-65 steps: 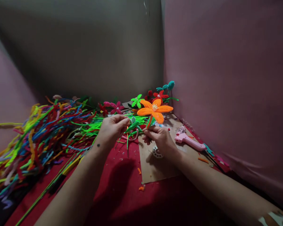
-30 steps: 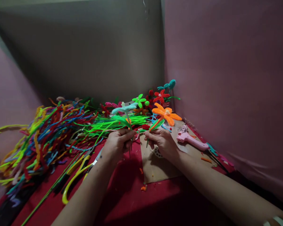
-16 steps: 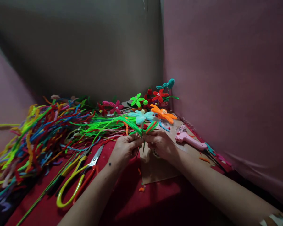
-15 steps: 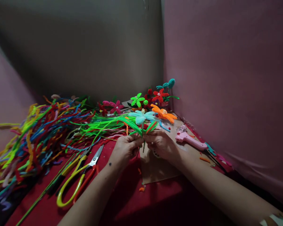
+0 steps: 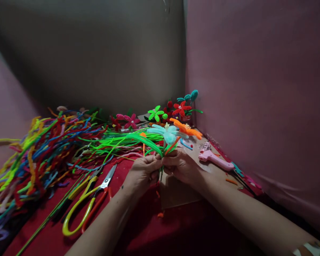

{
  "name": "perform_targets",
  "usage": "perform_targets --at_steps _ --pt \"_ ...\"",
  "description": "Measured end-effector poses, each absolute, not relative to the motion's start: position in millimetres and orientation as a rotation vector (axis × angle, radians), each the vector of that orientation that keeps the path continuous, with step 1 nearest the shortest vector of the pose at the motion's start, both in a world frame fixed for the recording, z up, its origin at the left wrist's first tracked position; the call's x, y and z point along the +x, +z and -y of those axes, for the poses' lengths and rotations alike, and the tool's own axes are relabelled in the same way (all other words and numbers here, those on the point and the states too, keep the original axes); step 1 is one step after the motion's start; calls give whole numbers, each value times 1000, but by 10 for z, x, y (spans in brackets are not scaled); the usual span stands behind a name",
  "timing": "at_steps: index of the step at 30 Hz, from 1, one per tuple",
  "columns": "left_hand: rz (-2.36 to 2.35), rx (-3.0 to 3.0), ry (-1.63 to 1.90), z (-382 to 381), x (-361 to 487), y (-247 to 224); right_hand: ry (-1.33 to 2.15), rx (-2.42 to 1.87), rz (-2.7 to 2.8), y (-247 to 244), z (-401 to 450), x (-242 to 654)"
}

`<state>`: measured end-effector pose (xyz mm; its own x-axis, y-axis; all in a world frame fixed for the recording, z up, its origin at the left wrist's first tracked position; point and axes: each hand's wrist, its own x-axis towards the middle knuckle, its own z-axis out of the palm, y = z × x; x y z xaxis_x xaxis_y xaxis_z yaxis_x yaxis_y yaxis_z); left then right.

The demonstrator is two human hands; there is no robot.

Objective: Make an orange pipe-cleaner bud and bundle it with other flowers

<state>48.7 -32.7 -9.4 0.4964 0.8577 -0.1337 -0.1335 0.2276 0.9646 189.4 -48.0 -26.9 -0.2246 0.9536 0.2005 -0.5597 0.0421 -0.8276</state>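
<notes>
Both of my hands pinch the stems of a small bunch of pipe cleaner flowers, held upright over the front of the table. At its top are a pale blue flower (image 5: 167, 133) and, to the right, an orange flower (image 5: 186, 128). Long green leaves (image 5: 147, 141) arch out to the left just above my fingers. My left hand (image 5: 144, 170) grips the stems from the left, thumb and forefinger pressed together. Opposite it, my right hand (image 5: 181, 165) pinches at the same spot. Stem ends poke out below; the other fingertips are partly hidden.
A big heap of coloured pipe cleaners (image 5: 42, 153) spreads on the left. Yellow-and-red scissors (image 5: 89, 202) and yellow-handled pliers (image 5: 85, 185) lie before it. Right are cardboard (image 5: 181, 195) and a pink glue gun (image 5: 216, 160). Finished flowers (image 5: 155, 113) stand behind, by the wall.
The pale blue flower has tilted and shifted slightly right, and the green leaves reach further left. Both hands remain pinched on the stems, with the fingers slightly shifted.
</notes>
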Motion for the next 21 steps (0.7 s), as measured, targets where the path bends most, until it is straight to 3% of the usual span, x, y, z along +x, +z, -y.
perform_targets --at_steps 21 --pt "-1039 1531 830 396 513 -9 1223 -752 1078 -205 567 1847"
